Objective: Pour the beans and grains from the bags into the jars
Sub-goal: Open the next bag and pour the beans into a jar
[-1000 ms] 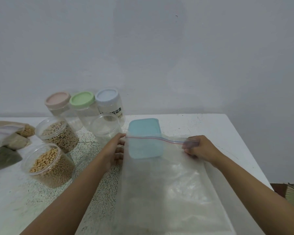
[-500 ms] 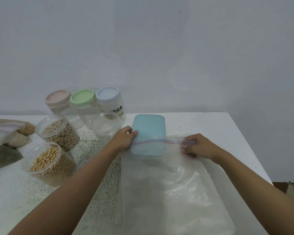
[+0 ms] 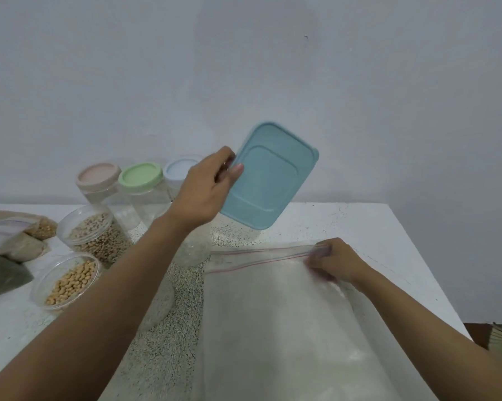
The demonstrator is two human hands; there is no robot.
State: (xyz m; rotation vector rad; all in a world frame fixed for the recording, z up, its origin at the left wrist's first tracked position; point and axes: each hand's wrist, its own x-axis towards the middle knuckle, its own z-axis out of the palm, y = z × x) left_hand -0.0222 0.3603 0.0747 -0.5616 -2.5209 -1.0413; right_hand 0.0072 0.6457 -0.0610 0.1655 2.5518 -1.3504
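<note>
left hand (image 3: 206, 192) pinches a tilted teal lid (image 3: 270, 178); right hand (image 3: 333, 263) pinches the clear, flat zip bag (image 3: 273, 328).

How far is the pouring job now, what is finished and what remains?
Done: the jar of brownish beans and the jar of yellow beans, both open. In hand: the left hand holds a teal lid aloft; the right hand pinches the zip top of the large bag of white grain. Left: that bag, the small bags at far left; the pink-capped jar and green-capped jar look empty.
</note>
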